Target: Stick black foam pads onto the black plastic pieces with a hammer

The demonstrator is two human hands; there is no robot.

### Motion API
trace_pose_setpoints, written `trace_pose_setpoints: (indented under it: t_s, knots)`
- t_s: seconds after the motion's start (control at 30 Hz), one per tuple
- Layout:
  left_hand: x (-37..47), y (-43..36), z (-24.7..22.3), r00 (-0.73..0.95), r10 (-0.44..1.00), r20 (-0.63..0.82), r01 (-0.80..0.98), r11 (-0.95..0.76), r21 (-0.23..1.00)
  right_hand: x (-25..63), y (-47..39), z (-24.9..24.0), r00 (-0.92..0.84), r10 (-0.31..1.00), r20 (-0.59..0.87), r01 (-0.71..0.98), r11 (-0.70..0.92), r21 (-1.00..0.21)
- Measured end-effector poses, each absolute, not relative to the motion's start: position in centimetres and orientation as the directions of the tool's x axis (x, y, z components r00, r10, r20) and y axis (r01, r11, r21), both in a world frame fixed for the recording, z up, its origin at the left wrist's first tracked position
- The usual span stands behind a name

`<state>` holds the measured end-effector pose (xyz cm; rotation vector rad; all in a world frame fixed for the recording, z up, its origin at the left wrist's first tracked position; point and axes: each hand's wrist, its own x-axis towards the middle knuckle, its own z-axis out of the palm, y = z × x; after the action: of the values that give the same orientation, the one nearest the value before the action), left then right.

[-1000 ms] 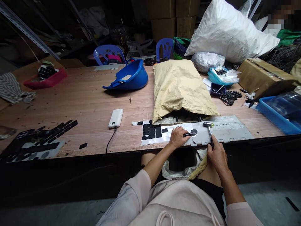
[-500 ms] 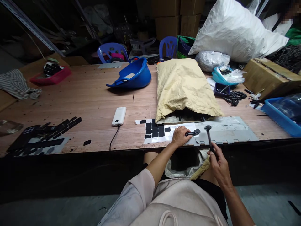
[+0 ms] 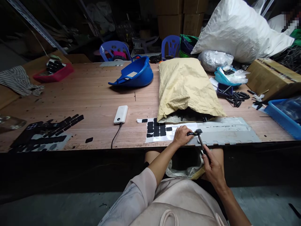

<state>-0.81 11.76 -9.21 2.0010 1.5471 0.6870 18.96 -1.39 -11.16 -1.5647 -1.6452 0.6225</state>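
My left hand [image 3: 181, 135] rests at the table's front edge, fingers closed on a short black rod-shaped part [image 3: 191, 133]. In my right hand [image 3: 213, 164] is a small hammer [image 3: 200, 140], gripped by its dark handle. The hammer's head is at the right end of the black part; whether the two touch I cannot tell. Beneath the left hand lies a white sheet [image 3: 169, 135] bearing rows of black rounded stickers [image 3: 156, 128]. A grey plate [image 3: 230, 131] extends to the right along the edge.
Just behind my hands lies a yellow woven sack [image 3: 188, 84], dark parts showing at its mouth. A white power bank [image 3: 120, 114] with a cable is to the left. Blue scoop [image 3: 138, 73], black parts [image 3: 238, 99] and a blue tray [image 3: 282, 116] stand farther out.
My right hand has brought the hammer left and down, so its head now meets the end of the black part in view. My left hand keeps its place; the view has shifted slightly.
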Motion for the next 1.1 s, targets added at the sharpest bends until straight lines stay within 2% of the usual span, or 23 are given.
trace_pose_setpoints:
  t_s: [0.13, 0.27, 0.4, 0.53, 0.67, 1.1]
  knots:
    - [-0.8, 11.7, -9.0, 0.217, 0.973, 0.075, 0.708, -0.211, 0.674, 18.5, -1.3, -10.6, 0.032, 0.974, 0.224, 0.587, 0.163, -0.793]
    - [-0.8, 11.6, -8.7, 0.211, 0.976, 0.057, 0.714, -0.194, 0.672, 17.9, -1.2, -10.3, -0.014, 0.987, 0.163, 0.579, 0.141, -0.803]
    - [-0.7, 11.6, -8.6, 0.209, 0.976, 0.063, 0.712, -0.197, 0.674, 18.6, -0.7, -9.8, 0.091, 0.981, 0.171, 0.591, 0.086, -0.802]
    - [-0.7, 11.5, -8.8, 0.202, 0.975, 0.091, 0.707, -0.209, 0.675, 21.0, 0.5, -9.0, 0.213, 0.953, 0.217, 0.705, 0.004, -0.71]
    - [-0.8, 11.5, -8.9, 0.205, 0.975, 0.088, 0.698, -0.209, 0.686, 23.3, 1.9, -9.1, 0.308, 0.941, 0.14, 0.798, -0.176, -0.577]
    - [-1.1, 11.5, -9.3, 0.224, 0.972, 0.075, 0.689, -0.213, 0.693, 22.1, 3.5, -8.1, 0.31, 0.95, -0.038, 0.847, -0.294, -0.444]
